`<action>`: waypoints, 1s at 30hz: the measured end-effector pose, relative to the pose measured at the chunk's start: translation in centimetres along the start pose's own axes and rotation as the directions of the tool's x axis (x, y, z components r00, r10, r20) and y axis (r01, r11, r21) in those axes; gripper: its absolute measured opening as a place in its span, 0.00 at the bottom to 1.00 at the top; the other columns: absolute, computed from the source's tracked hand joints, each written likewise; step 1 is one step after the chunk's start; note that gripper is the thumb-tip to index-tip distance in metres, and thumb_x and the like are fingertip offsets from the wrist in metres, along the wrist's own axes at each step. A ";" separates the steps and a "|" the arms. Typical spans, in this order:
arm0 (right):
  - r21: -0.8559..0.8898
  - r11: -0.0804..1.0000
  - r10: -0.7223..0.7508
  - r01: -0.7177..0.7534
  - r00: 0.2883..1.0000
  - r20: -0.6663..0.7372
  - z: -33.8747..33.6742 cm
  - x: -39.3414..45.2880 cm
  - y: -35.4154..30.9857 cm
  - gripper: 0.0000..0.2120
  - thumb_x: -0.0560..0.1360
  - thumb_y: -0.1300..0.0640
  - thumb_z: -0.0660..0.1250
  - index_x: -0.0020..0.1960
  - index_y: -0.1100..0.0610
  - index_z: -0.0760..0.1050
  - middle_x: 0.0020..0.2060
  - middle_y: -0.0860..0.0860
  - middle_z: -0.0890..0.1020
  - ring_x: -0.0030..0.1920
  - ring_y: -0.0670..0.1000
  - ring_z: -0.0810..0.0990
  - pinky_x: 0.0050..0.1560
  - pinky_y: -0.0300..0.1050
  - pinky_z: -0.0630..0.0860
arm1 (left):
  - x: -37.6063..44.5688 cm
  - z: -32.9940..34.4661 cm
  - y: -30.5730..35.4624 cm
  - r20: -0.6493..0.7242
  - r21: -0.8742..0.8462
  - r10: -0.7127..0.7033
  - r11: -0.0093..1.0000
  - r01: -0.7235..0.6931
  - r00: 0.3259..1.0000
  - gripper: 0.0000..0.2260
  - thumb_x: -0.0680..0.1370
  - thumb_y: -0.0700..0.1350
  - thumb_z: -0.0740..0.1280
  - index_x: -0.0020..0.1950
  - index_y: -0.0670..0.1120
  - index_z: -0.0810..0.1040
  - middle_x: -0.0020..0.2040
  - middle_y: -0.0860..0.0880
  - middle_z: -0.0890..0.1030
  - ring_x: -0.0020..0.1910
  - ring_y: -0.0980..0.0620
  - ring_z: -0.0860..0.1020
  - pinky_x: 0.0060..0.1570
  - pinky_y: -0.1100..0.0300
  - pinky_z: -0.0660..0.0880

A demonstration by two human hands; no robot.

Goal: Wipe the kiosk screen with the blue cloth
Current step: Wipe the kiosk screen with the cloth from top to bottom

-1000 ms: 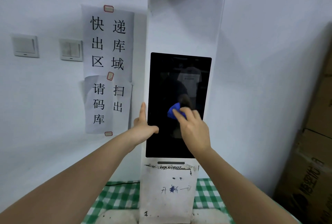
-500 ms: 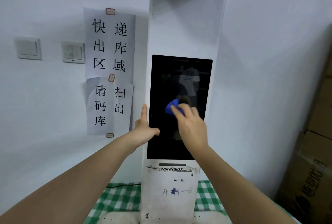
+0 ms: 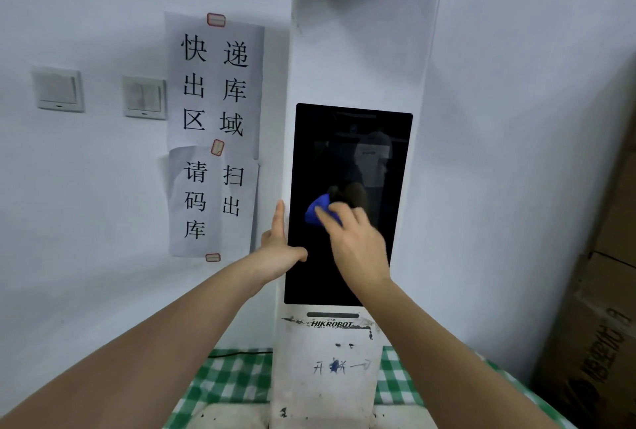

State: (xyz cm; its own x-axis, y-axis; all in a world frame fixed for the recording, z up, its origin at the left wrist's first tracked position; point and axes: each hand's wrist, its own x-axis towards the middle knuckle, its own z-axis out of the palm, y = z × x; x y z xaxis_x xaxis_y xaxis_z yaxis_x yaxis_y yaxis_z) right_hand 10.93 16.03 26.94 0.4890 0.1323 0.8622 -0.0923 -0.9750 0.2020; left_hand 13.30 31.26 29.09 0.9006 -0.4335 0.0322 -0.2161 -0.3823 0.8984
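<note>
I see the tall black glass kiosk screen (image 3: 347, 160), long axis running 12 to 6 o'clock. My right hand (image 3: 358, 242) presses the small bunched blue cloth (image 3: 318, 210) against its left-centre, fingers curled over it. My left hand (image 3: 278, 249) braces the white kiosk (image 3: 361, 50) at the screen's 9 o'clock edge, fingers extended, thumb on glass.

From my remote seat I count one white kiosk (image 3: 358, 50) with one dark screen (image 3: 347, 153), one blue cloth (image 3: 318, 210), and two bare hands: the left hand (image 3: 280, 249) and the right hand (image 3: 358, 242). On the wall I see two light switches (image 3: 58, 89), two printed paper sheets (image 3: 215, 84) and three red-edged tape tabs (image 3: 216, 20). I also count one green checked tablecloth (image 3: 234, 377) and, at right, cardboard boxes (image 3: 599, 342), at least two, number unclear.
</note>
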 end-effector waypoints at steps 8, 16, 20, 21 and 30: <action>0.012 1.000 0.014 -0.014 1.000 -0.016 1.2 -0.3 -1.7 0.31 0.57 0.68 0.75 0.60 0.58 0.77 0.51 0.54 0.79 0.39 0.55 0.75 0.25 0.41 0.69 | 0.2 -0.6 -0.7 0.035 -0.032 0.001 0.999 0.000 0.999 0.42 0.77 0.38 0.61 0.75 0.63 0.36 0.60 0.49 0.68 0.53 0.54 0.69 0.50 0.58 0.70; 0.036 0.996 0.085 -0.083 0.996 -0.039 0.0 1.4 -1.1 0.28 0.61 0.67 0.74 0.61 0.56 0.78 0.52 0.53 0.79 0.42 0.55 0.76 0.25 0.41 0.69 | 0.5 -0.4 -1.6 0.035 -0.043 -0.045 0.998 0.047 0.998 0.43 0.74 0.37 0.64 0.78 0.53 0.39 0.77 0.48 0.56 0.69 0.48 0.66 0.66 0.55 0.68; 0.054 0.987 0.155 -0.151 0.986 -0.060 0.4 2.0 -2.0 0.30 0.59 0.70 0.75 0.61 0.58 0.77 0.52 0.54 0.79 0.41 0.55 0.76 0.25 0.39 0.68 | 0.7 -0.5 -1.9 0.024 -0.062 -0.056 0.996 0.057 0.998 0.41 0.70 0.37 0.64 0.78 0.50 0.47 0.74 0.48 0.64 0.66 0.46 0.70 0.62 0.56 0.70; 0.045 0.995 0.086 -0.084 0.996 -0.034 0.8 1.5 -2.4 0.31 0.58 0.68 0.75 0.61 0.57 0.77 0.52 0.54 0.79 0.41 0.55 0.76 0.25 0.40 0.69 | 0.7 -0.5 -1.9 0.025 -0.064 -0.047 0.997 0.049 0.999 0.41 0.68 0.38 0.64 0.78 0.51 0.50 0.71 0.48 0.67 0.63 0.46 0.72 0.57 0.57 0.71; 0.020 0.998 -0.057 0.057 0.998 0.021 0.6 1.2 -2.4 0.30 0.58 0.66 0.76 0.60 0.57 0.78 0.51 0.54 0.79 0.42 0.55 0.76 0.27 0.42 0.71 | 0.6 -0.8 -2.3 0.036 -0.061 -0.021 0.998 0.023 0.999 0.37 0.73 0.35 0.61 0.78 0.54 0.50 0.57 0.50 0.70 0.58 0.50 0.72 0.61 0.56 0.71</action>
State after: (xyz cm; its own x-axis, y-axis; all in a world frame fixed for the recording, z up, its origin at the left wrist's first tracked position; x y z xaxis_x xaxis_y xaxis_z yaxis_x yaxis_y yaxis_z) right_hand 12.25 18.45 27.24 0.5112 0.1844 0.8394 -0.0469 -0.9693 0.2414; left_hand 14.67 32.51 27.41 0.8906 -0.4549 -0.0026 -0.1718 -0.3417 0.9240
